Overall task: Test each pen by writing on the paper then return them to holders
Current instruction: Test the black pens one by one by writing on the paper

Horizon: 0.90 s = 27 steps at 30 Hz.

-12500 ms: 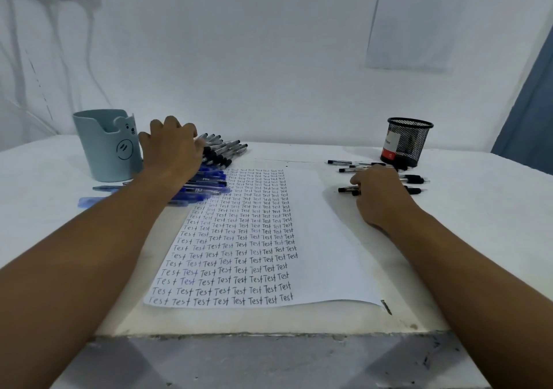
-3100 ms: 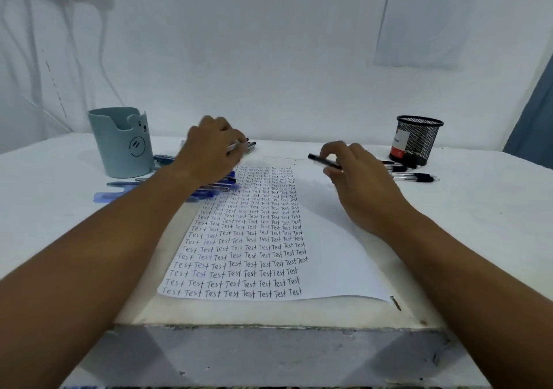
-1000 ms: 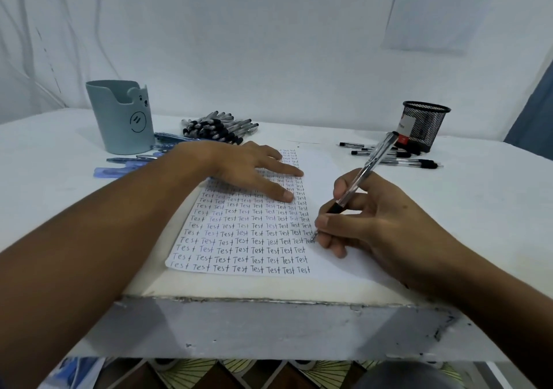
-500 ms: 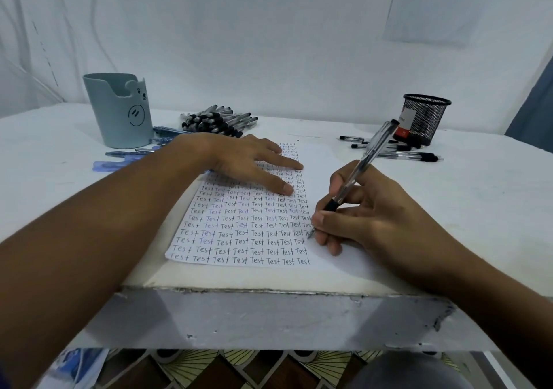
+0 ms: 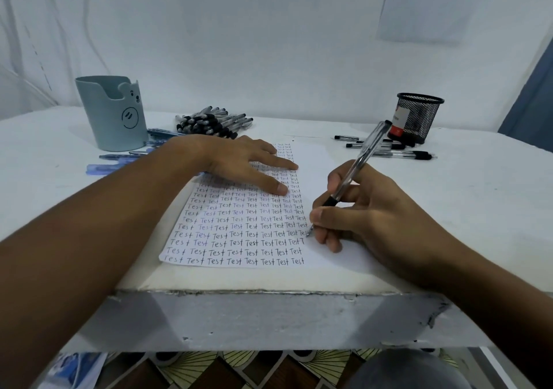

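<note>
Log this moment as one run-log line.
phase: testing pen | right hand: grips pen, tip on paper | left hand: flat, pressing paper | holders: blue cup, mesh cup

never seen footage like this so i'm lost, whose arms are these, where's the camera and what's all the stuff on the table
There is no machine here: the arms belong to a person wearing a camera on their head, looking down at their own hands. The right hand holds a pen in a writing grip, its tip on the paper, adding to rows of the word "Test". The left hand lies flat on the paper. On the white table stand a blue-grey cup and a black mesh cup, with a pile of pens and blue pens on the left and loose black pens on the right.
</note>
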Tool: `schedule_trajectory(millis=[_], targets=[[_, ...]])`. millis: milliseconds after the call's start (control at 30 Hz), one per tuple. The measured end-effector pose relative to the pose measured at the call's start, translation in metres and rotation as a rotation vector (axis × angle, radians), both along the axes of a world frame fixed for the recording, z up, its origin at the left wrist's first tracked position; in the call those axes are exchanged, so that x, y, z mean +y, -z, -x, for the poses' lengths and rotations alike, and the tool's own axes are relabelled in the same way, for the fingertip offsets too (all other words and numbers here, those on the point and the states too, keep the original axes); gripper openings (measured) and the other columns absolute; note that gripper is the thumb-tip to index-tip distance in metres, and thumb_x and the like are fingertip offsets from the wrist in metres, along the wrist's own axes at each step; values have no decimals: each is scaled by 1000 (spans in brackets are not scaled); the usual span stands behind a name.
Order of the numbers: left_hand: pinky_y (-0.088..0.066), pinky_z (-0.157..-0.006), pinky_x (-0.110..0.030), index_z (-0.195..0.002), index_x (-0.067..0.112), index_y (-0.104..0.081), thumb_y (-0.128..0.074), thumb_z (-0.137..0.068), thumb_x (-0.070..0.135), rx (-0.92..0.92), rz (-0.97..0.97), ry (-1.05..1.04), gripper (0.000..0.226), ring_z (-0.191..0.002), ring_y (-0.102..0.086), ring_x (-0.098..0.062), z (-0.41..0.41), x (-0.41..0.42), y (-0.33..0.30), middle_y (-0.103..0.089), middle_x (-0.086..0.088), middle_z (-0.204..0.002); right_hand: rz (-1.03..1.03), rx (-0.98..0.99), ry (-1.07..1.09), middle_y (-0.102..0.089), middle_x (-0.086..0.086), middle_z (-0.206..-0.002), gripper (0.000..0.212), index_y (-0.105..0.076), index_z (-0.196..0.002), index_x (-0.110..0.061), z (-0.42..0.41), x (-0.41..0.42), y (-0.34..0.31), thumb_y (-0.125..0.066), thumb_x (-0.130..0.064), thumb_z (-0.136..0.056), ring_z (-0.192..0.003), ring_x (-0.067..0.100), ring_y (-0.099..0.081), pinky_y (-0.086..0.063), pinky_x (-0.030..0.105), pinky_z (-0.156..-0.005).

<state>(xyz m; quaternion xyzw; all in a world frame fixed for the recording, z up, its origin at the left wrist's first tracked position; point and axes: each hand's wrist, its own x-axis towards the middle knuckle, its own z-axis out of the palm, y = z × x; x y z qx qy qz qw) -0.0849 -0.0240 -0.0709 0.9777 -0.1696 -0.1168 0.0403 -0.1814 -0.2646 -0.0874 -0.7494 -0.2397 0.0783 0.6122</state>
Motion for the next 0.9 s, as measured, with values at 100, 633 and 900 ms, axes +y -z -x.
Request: schedule_trajectory(millis=[100,633,900], targets=[[-3,-117,-56,-123,80,-19,-42,-57,94,-5,4,-1,71,-147,1,-14,0,-1,-2,-9,16,-159,42,-23,-25,-66,17,-75,28,-45,-93,-7,-1,-2,0,-67,8,-83,-61,31,-57,-48,35,-60],[-4,-117,-57,-124,80,-18,-41,-59,94,-5,0,-4,71,-147,0,-15,-1,1,-1,-9,16,-159,31,-31,-44,-64,15,-73,31,-44,-92,-8,-5,-2,2,-65,12,-82,-62,33,-57,-47,33,-56],[-3,-117,-58,-126,79,-19,-43,-63,92,-6,5,8,69,-148,1,-15,-1,1,-2,-8,15,-159,-52,-4,-20,-64,19,-74,30,-46,-90,-9,-7,-4,3,-69,6,-77,-61,37,-56,-45,35,-53]])
